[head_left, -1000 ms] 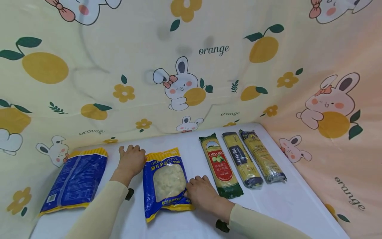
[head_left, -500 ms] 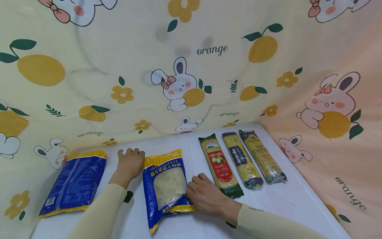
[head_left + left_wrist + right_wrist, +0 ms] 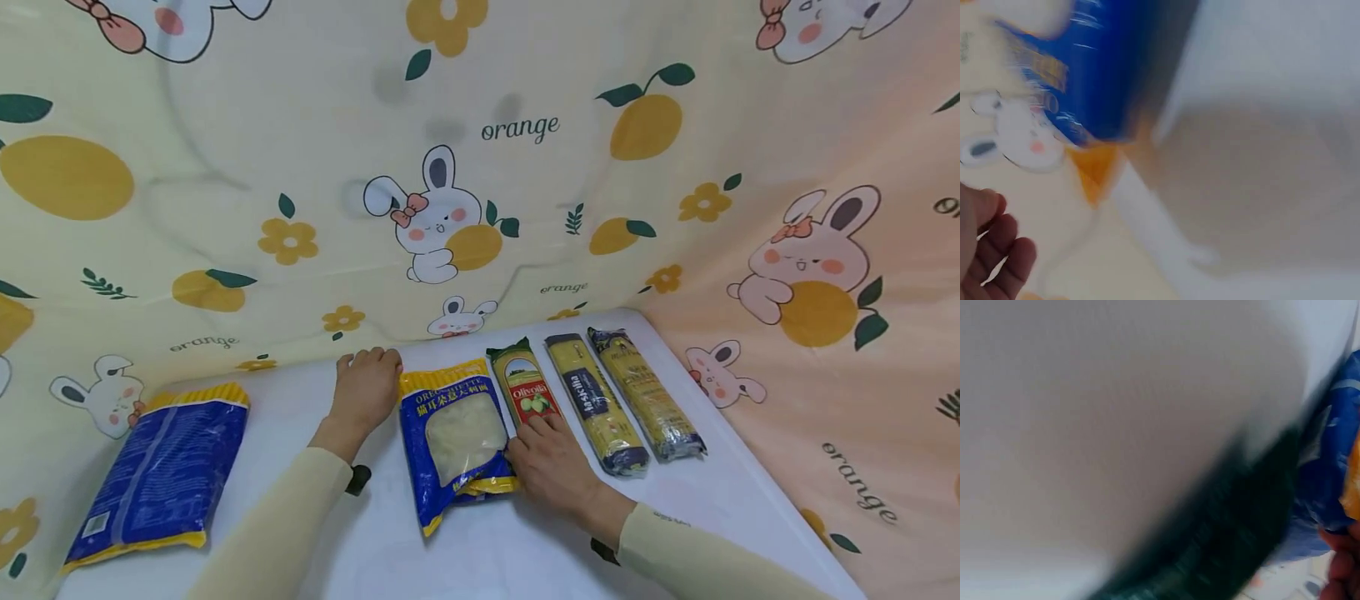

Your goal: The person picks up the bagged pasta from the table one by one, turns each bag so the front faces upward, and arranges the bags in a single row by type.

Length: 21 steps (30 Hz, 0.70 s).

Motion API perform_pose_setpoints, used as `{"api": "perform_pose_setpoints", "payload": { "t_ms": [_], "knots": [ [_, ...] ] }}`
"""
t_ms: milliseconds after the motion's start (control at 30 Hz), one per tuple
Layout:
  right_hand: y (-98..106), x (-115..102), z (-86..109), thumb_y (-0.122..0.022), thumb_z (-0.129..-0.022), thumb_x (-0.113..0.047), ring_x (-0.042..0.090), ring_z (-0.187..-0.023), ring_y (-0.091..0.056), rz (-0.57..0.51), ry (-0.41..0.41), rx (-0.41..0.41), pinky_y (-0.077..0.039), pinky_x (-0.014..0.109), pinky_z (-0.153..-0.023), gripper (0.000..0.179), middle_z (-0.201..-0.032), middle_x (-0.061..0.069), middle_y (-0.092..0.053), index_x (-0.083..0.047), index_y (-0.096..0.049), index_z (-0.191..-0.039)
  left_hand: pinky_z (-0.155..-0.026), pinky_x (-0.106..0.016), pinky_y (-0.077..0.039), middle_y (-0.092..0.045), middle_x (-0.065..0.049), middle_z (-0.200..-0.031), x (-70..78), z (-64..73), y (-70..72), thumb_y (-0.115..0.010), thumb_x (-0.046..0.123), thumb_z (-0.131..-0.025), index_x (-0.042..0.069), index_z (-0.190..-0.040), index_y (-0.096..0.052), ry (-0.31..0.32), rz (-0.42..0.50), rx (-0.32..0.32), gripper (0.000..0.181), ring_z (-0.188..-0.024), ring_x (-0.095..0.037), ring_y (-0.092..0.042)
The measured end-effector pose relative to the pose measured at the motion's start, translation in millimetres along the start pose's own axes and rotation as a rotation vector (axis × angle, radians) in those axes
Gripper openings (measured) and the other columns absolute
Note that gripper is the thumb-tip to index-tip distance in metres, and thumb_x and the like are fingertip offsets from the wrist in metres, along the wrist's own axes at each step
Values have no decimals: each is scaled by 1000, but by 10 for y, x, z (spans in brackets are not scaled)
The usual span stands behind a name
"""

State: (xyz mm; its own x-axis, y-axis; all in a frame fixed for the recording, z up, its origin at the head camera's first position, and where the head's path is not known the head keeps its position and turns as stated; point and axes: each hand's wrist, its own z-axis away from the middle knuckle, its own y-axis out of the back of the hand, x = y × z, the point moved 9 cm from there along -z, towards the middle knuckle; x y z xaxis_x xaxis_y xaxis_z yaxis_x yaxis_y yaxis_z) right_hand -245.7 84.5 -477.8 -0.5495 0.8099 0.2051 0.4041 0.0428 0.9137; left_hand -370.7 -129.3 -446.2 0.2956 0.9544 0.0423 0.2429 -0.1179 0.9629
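Note:
A blue and yellow bag of orecchiette pasta (image 3: 465,437), with a clear window, leans slightly to the right in the head view. My left hand (image 3: 365,396) is at its upper left corner, fingers curled; the left wrist view shows the fingers (image 3: 1017,259) and the bag (image 3: 1094,81) blurred. With my right hand (image 3: 555,467) I grip the lower right side; fingertips (image 3: 1342,562) meet the blue and yellow film (image 3: 1329,465) in the right wrist view. The green and gold Olivoila spaghetti pack (image 3: 523,383) is beside the bag, partly hidden by my right hand.
A second blue bag (image 3: 168,475) lies back side up at the left of the white table (image 3: 360,550). Two more spaghetti packs (image 3: 596,404) lie side by side at the right. Patterned cloth (image 3: 300,167) with rabbits and oranges rises behind the table and along its right side.
Both hands and the orecchiette bag have shifted right, close against the Olivoila pack. The bag has also turned a little, its lower left corner sticking out. The head view has swung slightly right.

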Motion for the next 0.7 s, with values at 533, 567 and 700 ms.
{"api": "perform_pose_setpoints", "payload": {
  "t_ms": [533, 567, 700],
  "knots": [
    [-254, 50, 148, -56, -91, -58, 24, -97, -53, -100, -94, -190, -41, 48, -92, 44, -95, 2, -62, -16, -66, -95, -114, -69, -14, -23, -11, -162, 880, 755, -489, -37, 68, -95, 12, -156, -24, -227, 117, -359, 83, -150, -32, -20],
    [-255, 60, 152, -56, -90, -61, 24, -97, -53, -95, -97, -197, -40, 48, -91, 47, -96, 2, -63, -15, -66, -96, -114, -69, -10, -16, -11, -164, 871, 809, -543, -34, 68, -95, 11, -157, -19, -227, 118, -380, 85, -151, -31, -14],
    [-232, 85, 147, -54, -88, -68, 23, -96, -53, -79, -100, -200, -39, 46, -89, 54, -96, 2, -62, -15, -66, -96, -115, -69, -6, -7, -10, -165, 780, 953, -655, -29, 70, -95, 11, -158, -11, -239, 81, -360, 88, -152, -29, -8]
  ]
}}
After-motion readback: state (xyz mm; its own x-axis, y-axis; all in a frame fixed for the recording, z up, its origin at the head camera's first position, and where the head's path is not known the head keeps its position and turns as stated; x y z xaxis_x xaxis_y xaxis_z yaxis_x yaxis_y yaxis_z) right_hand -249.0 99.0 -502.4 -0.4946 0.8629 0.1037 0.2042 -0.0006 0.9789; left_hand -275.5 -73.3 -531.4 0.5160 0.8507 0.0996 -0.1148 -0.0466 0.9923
